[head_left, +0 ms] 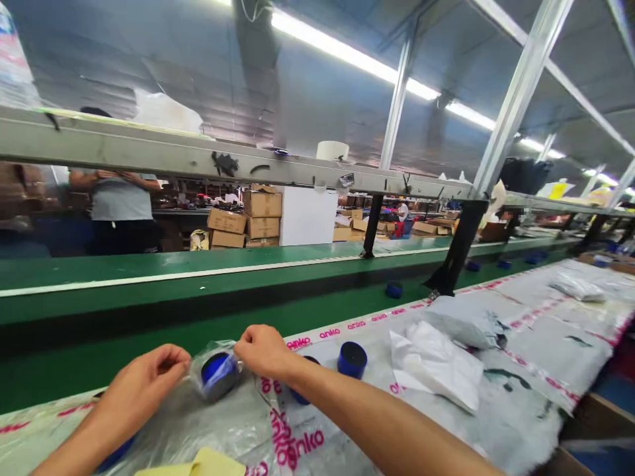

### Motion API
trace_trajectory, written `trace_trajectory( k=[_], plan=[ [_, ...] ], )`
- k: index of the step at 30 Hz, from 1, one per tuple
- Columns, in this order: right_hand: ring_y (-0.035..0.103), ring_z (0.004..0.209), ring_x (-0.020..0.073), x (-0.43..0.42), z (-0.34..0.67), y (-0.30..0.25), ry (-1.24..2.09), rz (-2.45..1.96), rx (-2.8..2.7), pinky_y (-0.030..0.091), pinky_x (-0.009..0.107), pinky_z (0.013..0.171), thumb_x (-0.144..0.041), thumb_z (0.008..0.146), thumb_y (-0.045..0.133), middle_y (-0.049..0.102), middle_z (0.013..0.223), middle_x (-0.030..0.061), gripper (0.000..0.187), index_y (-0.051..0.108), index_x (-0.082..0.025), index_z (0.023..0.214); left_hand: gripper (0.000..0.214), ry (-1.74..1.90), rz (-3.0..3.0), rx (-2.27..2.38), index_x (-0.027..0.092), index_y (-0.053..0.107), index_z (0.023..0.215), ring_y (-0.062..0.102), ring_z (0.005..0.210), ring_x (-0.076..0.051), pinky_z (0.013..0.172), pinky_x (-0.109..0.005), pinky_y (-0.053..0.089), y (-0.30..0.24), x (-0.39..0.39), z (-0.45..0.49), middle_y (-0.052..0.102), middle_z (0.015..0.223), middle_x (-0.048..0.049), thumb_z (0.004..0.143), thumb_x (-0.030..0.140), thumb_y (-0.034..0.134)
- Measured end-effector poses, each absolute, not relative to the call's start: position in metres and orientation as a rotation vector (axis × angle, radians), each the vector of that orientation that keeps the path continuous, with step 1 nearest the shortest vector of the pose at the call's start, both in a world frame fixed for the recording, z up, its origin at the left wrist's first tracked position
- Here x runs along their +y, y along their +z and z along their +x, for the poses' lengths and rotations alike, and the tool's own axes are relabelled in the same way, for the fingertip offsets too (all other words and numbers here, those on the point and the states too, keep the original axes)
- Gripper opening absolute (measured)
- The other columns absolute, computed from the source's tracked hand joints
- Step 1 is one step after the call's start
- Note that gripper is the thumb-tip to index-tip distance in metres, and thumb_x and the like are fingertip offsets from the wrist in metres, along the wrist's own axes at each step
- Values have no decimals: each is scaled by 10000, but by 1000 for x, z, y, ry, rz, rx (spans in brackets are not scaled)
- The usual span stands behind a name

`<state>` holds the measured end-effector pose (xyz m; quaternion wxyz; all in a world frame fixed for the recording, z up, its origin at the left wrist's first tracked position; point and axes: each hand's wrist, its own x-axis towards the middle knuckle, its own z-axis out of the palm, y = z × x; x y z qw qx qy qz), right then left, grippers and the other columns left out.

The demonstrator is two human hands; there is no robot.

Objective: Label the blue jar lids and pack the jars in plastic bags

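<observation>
My left hand [143, 383] and my right hand [262, 350] both pinch a clear plastic bag [218, 370] that holds a round blue and black object. The bag rests on a workbench covered with clear printed plastic sheets [297, 436]. Fingers of both hands are closed on the bag's edges. A second round blue object [352, 359] stands just right of my right hand, and another [299, 395] is partly hidden under my right wrist.
A green conveyor belt [198, 297] runs beyond the bench, with several blue round objects [394, 289] on it. White crumpled bags [436, 360] lie to the right. A person [119, 205] stands across the belt at left. Cardboard boxes [258, 218] are stacked behind. A metal shelf rail [198, 155] spans overhead.
</observation>
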<state>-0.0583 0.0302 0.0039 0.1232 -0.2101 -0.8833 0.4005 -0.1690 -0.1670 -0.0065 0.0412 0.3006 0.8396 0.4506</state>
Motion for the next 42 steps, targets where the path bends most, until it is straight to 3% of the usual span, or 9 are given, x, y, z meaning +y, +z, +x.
trace_trajectory(
  k=[5,9,14,20,26,31,35,38,42],
  plan=[
    [636,532,162,27,-66,-14,1504,-632,-2470,461,237,478,-252,807,491,700,721,42,153,625,-179,800,844,1082,1154,2366,253,448,1433,679,1065,-289,940,-373,510,-6,-165,-139,676,1300,-79,650,292,764],
    [635,485,158,25,-73,-17,1615,-653,-2443,481,239,435,-234,826,463,694,716,51,165,613,-166,827,592,891,1307,2579,306,582,1311,650,1090,-280,928,-338,463,1,-159,-124,689,1265,-31,735,328,715],
    [677,595,190,23,-60,-3,1461,-636,-2440,504,282,561,-279,861,513,722,757,60,171,641,-165,872,395,888,1252,2556,279,601,1200,528,542,-185,533,-253,305,-1,-158,-127,634,638,49,892,524,560],
    [657,866,196,17,-25,4,1237,-400,-2447,453,295,751,-413,914,563,738,947,49,257,693,-196,960,340,1327,1224,2273,200,598,798,574,743,-177,664,-252,405,-10,-156,-131,691,963,-26,860,534,621],
    [582,1158,210,17,-18,-5,1131,-34,-2505,420,310,947,-232,798,710,615,1327,51,421,662,-249,1216,443,1433,1066,2209,184,598,778,478,596,-141,550,-232,335,-11,-154,-136,588,693,21,876,615,568],
    [652,795,170,13,-36,-5,1276,-139,-2515,447,253,706,-244,754,761,736,850,13,127,745,-196,870,446,1435,1064,2267,180,619,741,508,618,-159,566,-244,364,-8,-158,-130,573,649,17,866,606,577],
    [629,762,153,6,-42,-1,1358,-207,-2418,418,233,667,-205,735,736,722,793,-3,53,715,-191,782,392,1528,1037,2291,189,659,1016,636,919,-231,781,-307,487,-4,-161,-121,706,1023,-72,854,543,618],
    [614,715,144,3,-44,-1,1447,-231,-2327,433,236,656,-184,736,692,704,774,-6,53,685,-185,788,850,1592,945,2171,206,408,1435,664,1029,-258,875,-354,516,-10,-162,-119,643,1280,-128,708,428,786],
    [582,657,131,2,-49,-5,1567,-237,-2211,442,233,624,-149,701,657,650,707,-25,69,612,-183,741,1028,1613,801,2080,124,322,1495,683,957,-275,876,-397,518,-20,-160,-122,694,1154,-144,630,338,833]
  ],
)
